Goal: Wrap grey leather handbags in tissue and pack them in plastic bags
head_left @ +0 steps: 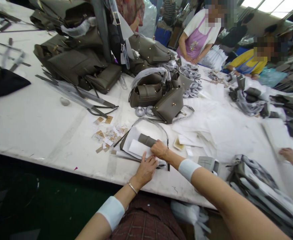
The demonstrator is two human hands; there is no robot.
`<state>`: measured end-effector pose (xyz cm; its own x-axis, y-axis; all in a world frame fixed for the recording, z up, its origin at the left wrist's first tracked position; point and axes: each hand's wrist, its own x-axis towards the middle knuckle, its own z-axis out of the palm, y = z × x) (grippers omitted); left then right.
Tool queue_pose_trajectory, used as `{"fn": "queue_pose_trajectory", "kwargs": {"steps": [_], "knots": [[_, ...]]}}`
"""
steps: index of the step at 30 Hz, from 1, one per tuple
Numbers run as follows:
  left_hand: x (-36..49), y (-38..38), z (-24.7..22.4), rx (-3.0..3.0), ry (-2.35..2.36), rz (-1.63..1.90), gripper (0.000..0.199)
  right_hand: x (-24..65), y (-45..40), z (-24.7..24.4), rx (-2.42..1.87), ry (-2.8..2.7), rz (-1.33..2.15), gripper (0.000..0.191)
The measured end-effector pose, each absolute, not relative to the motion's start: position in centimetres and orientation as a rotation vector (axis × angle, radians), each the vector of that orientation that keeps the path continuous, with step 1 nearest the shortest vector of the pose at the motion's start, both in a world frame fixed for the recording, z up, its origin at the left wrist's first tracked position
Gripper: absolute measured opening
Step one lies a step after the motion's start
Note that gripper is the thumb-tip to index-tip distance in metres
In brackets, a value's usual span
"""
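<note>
A grey-olive handbag (123, 142) lies at the table's near edge, partly covered with white sheet. A white paper piece (136, 148) rests on it, with the olive leather flap (147, 140) just above. My left hand (146, 169) lies over the bag's near side, fingers stretched out and touching the white paper's lower edge. Curled at the right end of the flap, my right hand (159, 150) is closed; its fingertips are hidden, and it appears to grip the flap. A thin plastic-wrapped strap (164, 128) loops behind the bag.
Finished-looking handbags (169, 105) and a bag pile (78, 63) stand beyond. Paper tags (108, 136) lie left. White sheets (206, 120), a small grey box (208, 163) and stacked bag pieces (254, 186) are right. Co-workers (196, 36) stand across; another person's hand (289, 155) is at right.
</note>
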<state>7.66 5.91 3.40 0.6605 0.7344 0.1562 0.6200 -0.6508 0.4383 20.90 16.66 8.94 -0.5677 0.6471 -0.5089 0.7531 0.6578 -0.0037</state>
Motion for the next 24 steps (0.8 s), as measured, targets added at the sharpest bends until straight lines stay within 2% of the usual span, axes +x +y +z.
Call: {"fn": "queue_pose_trajectory", "kwargs": {"steps": [5,9,13,16,19,21,24], "knots": [[7.7,5.9,3.3,2.528,1.064,0.532,0.036,23.5,17.0,10.3,1.305,2.509,-0.136,0.017],[7.8,5.8,3.2,2.519,1.065,0.563,0.033,25.3,14.5,9.6,1.717,2.467,-0.024,0.017],[7.9,5.9,3.0,2.526,1.084,0.556,0.032,25.2,10.9,7.4,1.759,2.576,-0.201,0.013],[7.8,6.0,2.9,2.528,1.079,0.547,0.032,24.4,10.1,7.1,1.758,2.569,-0.239,0.015],[7.7,6.0,2.9,2.529,1.055,0.541,0.034,23.4,10.0,7.4,1.93,2.539,-0.262,0.02],[7.7,6.0,2.8,2.537,1.05,0.547,0.039,22.5,9.3,7.1,2.098,2.569,-0.407,0.027],[7.5,5.9,2.5,2.6,1.03,0.579,0.043,21.3,7.3,5.4,2.24,2.678,-0.802,0.036]]}}
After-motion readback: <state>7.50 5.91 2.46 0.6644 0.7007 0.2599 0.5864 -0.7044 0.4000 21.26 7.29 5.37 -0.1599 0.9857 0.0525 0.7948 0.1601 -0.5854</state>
